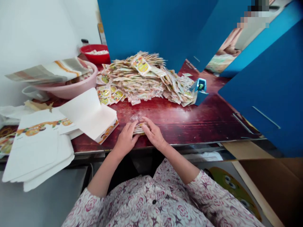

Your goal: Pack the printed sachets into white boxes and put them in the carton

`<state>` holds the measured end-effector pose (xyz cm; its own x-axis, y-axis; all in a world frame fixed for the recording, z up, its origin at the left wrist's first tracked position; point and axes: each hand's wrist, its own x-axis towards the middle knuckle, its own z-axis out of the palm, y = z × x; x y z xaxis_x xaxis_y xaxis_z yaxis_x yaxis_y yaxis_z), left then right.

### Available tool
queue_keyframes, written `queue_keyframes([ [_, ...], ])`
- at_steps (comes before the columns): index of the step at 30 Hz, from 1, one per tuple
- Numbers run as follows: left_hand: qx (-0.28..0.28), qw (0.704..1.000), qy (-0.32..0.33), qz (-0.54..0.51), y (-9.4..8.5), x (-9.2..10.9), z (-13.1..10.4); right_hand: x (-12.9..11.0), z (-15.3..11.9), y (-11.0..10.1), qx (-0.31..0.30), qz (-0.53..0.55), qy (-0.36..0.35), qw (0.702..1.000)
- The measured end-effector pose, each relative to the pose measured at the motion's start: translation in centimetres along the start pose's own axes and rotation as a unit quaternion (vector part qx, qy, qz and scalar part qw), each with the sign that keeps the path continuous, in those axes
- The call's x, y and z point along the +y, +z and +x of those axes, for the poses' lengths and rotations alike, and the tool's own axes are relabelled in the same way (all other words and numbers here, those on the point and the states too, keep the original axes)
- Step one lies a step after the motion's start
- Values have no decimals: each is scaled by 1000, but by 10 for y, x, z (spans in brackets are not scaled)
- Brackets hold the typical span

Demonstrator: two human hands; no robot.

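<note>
Near the table's front edge, my left hand point(125, 138) and my right hand point(153, 134) close in from either side on a small stack of flat packets point(139, 128). Their fingers curve round the ends of the stack, which hides part of it. Just left of my hands stands an open white box point(106, 118) with its lid raised and orange cartoon print on its side. Beyond my hands lies a big heap of similar printed packets point(142, 83), with several loose ones at its left.
Flat white cartons point(44, 154) lie at the left by a pink basin point(68, 90) with a striped cloth point(59, 71). Behind is a red bowl point(96, 53). A blue holder point(200, 91) stands right of the heap, before blue panels point(161, 28). A cardboard box point(272, 176) sits lower right; another person is partly visible.
</note>
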<state>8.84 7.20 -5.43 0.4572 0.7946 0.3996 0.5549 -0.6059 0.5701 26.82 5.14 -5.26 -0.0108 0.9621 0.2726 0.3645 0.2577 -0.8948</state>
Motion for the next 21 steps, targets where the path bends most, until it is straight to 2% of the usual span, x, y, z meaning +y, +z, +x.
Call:
queue_keyframes([
  [2,-2,1000,-5,-8,-1,-1,2,3,-1,-5,-35,-6,-43,998],
  [4,2,1000,-6,-14,-1,-1,4,7,0,-11,-59,-2,-57,997],
  [9,17,997,-54,-44,2,-1,7,10,5,-20,-89,65,17,994],
  [13,-38,992,-79,-90,-3,-1,9,5,14,-33,-163,94,31,982],
  [14,-49,991,-73,-100,-5,-1,9,4,20,-41,-164,88,25,982],
  [15,-55,990,-66,-109,-6,0,9,5,28,-51,-139,75,16,987],
  [16,-57,990,-60,-116,-7,1,10,7,39,-62,-89,51,4,995],
  [18,-57,989,-56,-124,-9,4,10,12,68,-91,62,-26,-16,998],
  [19,-59,989,-56,-126,-9,5,11,15,85,-107,141,-78,-25,987],
  [21,-63,988,-59,-128,-9,7,12,22,118,-138,220,-198,-16,955],
])
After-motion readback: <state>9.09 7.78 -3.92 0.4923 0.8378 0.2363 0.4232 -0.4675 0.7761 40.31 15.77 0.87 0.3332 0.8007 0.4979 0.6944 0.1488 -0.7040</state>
